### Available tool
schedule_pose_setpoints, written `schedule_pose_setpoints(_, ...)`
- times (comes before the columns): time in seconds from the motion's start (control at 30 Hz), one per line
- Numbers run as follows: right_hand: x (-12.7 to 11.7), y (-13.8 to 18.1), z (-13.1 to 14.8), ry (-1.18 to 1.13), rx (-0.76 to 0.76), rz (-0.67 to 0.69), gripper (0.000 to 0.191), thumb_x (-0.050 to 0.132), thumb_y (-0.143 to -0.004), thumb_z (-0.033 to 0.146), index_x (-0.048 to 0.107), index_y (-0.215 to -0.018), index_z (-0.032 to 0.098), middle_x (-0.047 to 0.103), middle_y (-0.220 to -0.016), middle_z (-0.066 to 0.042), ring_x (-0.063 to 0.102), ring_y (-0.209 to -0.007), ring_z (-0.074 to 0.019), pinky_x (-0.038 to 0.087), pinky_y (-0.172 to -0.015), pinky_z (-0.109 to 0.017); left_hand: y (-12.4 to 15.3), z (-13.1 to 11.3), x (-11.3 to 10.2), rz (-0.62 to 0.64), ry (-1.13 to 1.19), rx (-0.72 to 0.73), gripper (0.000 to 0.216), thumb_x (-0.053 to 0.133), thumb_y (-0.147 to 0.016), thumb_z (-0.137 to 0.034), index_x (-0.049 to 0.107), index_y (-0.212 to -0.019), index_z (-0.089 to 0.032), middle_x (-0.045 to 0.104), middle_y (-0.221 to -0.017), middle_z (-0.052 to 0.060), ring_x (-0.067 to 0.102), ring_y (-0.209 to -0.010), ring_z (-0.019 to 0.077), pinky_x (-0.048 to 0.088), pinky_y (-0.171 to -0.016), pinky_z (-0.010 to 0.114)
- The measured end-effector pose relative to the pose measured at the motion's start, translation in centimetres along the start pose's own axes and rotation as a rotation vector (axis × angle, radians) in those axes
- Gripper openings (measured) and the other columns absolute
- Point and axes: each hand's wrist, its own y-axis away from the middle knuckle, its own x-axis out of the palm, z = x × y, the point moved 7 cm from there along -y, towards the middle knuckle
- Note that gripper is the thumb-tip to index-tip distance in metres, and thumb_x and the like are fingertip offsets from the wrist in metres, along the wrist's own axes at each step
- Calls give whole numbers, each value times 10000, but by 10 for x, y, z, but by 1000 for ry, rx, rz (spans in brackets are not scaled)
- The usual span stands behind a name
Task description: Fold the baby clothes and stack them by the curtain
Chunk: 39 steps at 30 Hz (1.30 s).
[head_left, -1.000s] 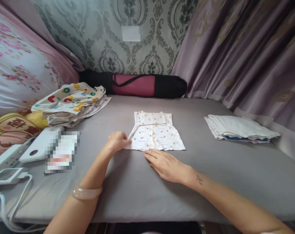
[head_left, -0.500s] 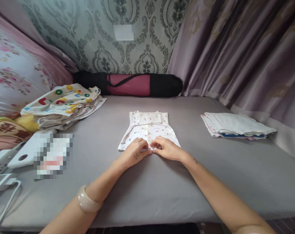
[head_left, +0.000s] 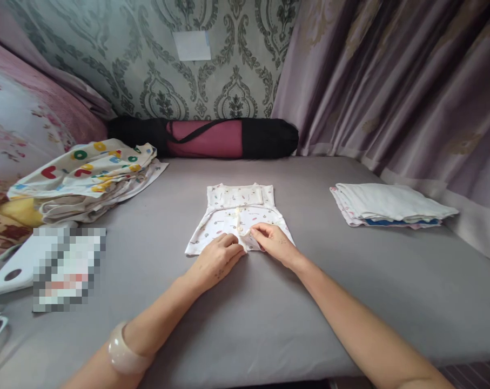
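A small white printed baby shirt [head_left: 224, 221] lies on the grey sheet in front of me, its upper part folded across and a yellowish placket running down the middle. My right hand [head_left: 274, 242] pinches the near hem just right of the placket, and the cloth there is lifted a little. At the same hem, left of the placket, my left hand [head_left: 221, 258] rests with its fingers curled together on the edge. Its fingertips partly cover the cloth, so what they grip is hard to see. A pale bangle [head_left: 125, 351] circles my left wrist.
A folded stack of white cloths [head_left: 394, 204] lies at right. Patterned clothes [head_left: 86, 173] are piled at left, near a white device [head_left: 15, 267] and a blurred packet [head_left: 68, 270]. A black and maroon bag [head_left: 204, 139] runs along the wall beside purple curtains [head_left: 350, 81].
My right hand has moved slightly up from the hem's middle, raising a bit of cloth. My left hand has flattened onto the hem. The whole view has shifted slightly.
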Motion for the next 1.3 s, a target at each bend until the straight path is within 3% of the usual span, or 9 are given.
schedule_pose_setpoints(0.17, -3, 1, 11, 90, -87, -59, 255, 506, -894, 352, 688, -897, 173, 694, -841, -20, 610, -785, -155, 476, -752, -274, -1, 6, -1, -108, 118, -88, 288, 376, -1001, -306, 637, -927, -209, 658, -943, 55, 595, -883, 177, 480, -824, 319)
schedule_pose_setpoints(0.4, 9, 11, 26, 242, -216, 1, 216, 483, -935, 242, 692, -914, 193, 700, -901, -20, 616, -832, -145, 470, -763, -258, 3, -4, -2, -53, 195, -51, 187, 449, -922, -196, 630, -881, -215, 650, -962, 50, 610, -879, 164, 503, -764, 276)
schedule_pose_setpoints(0.57, 25, 31, 39, 545, -390, 175, 202, 516, -922, 179, 713, -950, 211, 683, -1009, -44, 590, -987, -181, 447, -884, -305, 6, 15, -26, -278, 182, -253, 160, 438, -821, -117, 566, -863, -202, 605, -846, 38, 595, -769, 158, 500, -592, 247)
schedule_pose_setpoints(0.67, 29, 39, 46, 666, -432, 201, 196, 522, -918, 184, 714, -926, 219, 691, -973, -42, 601, -953, -191, 452, -883, -325, 1, 18, -22, -279, 111, -185, 285, 372, -911, -153, 584, -1096, -202, 643, -1093, 87, 605, -1051, 201, 532, -861, 346)
schedule_pose_setpoints(0.8, 13, 31, 43, 712, -345, 39, 297, 406, -960, 178, 700, -986, 204, 710, -1000, -62, 622, -999, -190, 462, -924, -330, -4, 19, 9, -77, -71, -98, 435, 338, -991, -304, 467, -1397, -217, 421, -1505, 101, 274, -1442, 279, 305, -1143, 491)
schedule_pose_setpoints(0.87, 4, 24, 34, 784, -309, -62, 360, 364, -975, 207, 624, -1220, 167, 615, -1298, -118, 504, -1259, -230, 376, -1072, -401, -3, 27, 23, -7, -171, -150, 475, 326, -996, -373, 427, -1445, -255, 322, -1568, 70, 169, -1476, 297, 223, -1168, 530)
schedule_pose_setpoints(0.97, 4, 16, 10, 901, -240, 5, 518, 327, -995, 319, 371, -1479, 140, 295, -1570, -124, 184, -1470, -258, 162, -1189, -498, -1, 35, 37, 80, -227, -209, 519, 275, -999, -433, 357, -1489, -283, 295, -1579, 48, 183, -1475, 274, 190, -1178, 511)
schedule_pose_setpoints(1.17, 7, 14, -12, 919, -131, 169, 589, 226, -1012, 424, 257, -1532, 149, 175, -1607, -95, 83, -1488, -238, 79, -1205, -493, -3, 33, 35, 154, -235, -192, 553, 232, -1003, -467, 312, -1510, -263, 272, -1582, 59, 190, -1473, 258, 183, -1180, 491)
schedule_pose_setpoints(1.3, -6, 14, -2, 929, -145, 51, 583, 230, -1014, 403, 239, -1537, 147, 118, -1614, -112, 53, -1490, -233, 80, -1200, -512, 0, 38, 13, 31, -305, -225, 581, 235, -999, -493, 335, -1503, -223, 249, -1590, 79, 127, -1486, 258, 150, -1194, 485)
